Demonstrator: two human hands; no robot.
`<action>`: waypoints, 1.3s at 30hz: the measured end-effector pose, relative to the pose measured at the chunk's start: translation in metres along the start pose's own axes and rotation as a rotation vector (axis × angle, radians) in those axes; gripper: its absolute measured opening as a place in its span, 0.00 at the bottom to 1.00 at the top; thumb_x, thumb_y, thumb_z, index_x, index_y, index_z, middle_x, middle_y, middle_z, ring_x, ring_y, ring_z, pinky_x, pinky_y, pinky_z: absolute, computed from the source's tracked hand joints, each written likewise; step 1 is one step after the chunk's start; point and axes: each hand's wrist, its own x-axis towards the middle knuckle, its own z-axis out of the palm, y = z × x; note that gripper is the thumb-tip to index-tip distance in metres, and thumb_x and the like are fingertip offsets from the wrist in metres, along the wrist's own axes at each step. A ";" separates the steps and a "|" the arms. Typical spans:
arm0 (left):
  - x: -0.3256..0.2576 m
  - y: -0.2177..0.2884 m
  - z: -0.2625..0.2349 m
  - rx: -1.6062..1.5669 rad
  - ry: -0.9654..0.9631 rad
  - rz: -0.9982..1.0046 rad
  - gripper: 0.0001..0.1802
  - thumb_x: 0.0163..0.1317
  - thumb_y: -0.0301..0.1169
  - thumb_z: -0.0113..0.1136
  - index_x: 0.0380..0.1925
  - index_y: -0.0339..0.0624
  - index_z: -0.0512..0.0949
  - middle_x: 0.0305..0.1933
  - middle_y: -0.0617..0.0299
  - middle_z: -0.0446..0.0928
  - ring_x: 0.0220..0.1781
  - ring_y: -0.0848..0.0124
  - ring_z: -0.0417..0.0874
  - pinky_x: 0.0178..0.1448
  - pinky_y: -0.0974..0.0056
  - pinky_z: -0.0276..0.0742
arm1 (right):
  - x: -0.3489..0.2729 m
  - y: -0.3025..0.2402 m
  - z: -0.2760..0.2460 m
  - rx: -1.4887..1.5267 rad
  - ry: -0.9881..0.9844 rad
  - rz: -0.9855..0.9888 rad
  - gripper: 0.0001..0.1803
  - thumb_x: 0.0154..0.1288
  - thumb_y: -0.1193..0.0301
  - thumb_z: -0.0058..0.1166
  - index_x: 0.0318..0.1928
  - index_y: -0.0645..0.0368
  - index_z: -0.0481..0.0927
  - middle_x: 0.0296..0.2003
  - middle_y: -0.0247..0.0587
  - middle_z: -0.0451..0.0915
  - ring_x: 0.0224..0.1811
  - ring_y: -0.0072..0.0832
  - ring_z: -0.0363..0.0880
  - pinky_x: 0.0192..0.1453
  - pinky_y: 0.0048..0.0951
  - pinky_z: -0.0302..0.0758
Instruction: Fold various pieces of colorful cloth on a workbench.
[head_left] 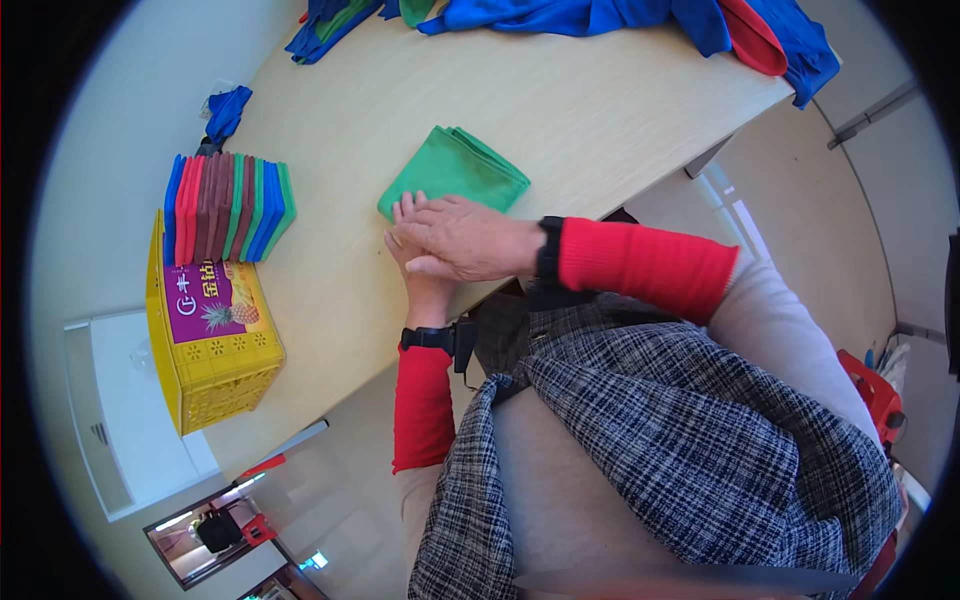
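A green cloth [455,170], folded into a flat square with its layers showing along the far right edge, lies on the pale table [330,120]. My left hand [399,243] rests at the cloth's near left corner, fingers stretched out. Across it lies my right hand [468,238], flat, hiding much of the left. Some fingertips reach onto the green fabric. Neither hand grips anything that I can see.
To the left, a row of folded cloths [228,208] in blue, red, brown and green stands beside a yellow basket [225,385] with a purple printed panel. Loose blue cloths [560,15] and a red cloth [752,40] lie along the far edge.
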 end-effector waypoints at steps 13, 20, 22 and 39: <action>0.007 0.009 -0.008 -0.019 -0.154 -0.132 0.41 0.74 0.52 0.47 0.77 0.38 0.53 0.83 0.47 0.49 0.85 0.50 0.44 0.81 0.34 0.38 | 0.032 0.090 0.005 -0.688 0.330 0.077 0.34 0.77 0.47 0.40 0.72 0.55 0.67 0.74 0.44 0.64 0.80 0.44 0.55 0.81 0.49 0.52; 0.000 0.005 -0.016 -0.058 -0.098 -0.182 0.38 0.75 0.51 0.47 0.75 0.37 0.58 0.81 0.48 0.54 0.84 0.51 0.48 0.81 0.34 0.41 | 0.037 0.095 -0.019 -0.674 0.234 0.197 0.34 0.76 0.49 0.40 0.74 0.52 0.66 0.76 0.42 0.62 0.79 0.45 0.54 0.80 0.51 0.52; 0.002 -0.004 -0.017 -0.126 -0.088 -0.188 0.36 0.75 0.51 0.47 0.74 0.38 0.61 0.80 0.48 0.57 0.83 0.52 0.51 0.80 0.33 0.44 | 0.033 0.100 -0.020 -0.675 0.268 0.204 0.34 0.76 0.49 0.40 0.74 0.53 0.66 0.76 0.43 0.61 0.79 0.46 0.54 0.80 0.51 0.51; -0.011 0.023 -0.047 -0.228 0.035 -0.022 0.36 0.69 0.46 0.58 0.70 0.36 0.65 0.75 0.46 0.63 0.78 0.49 0.60 0.77 0.39 0.56 | 0.037 0.096 -0.019 -0.719 0.190 -0.077 0.35 0.77 0.47 0.42 0.74 0.57 0.63 0.74 0.49 0.63 0.78 0.50 0.57 0.81 0.50 0.52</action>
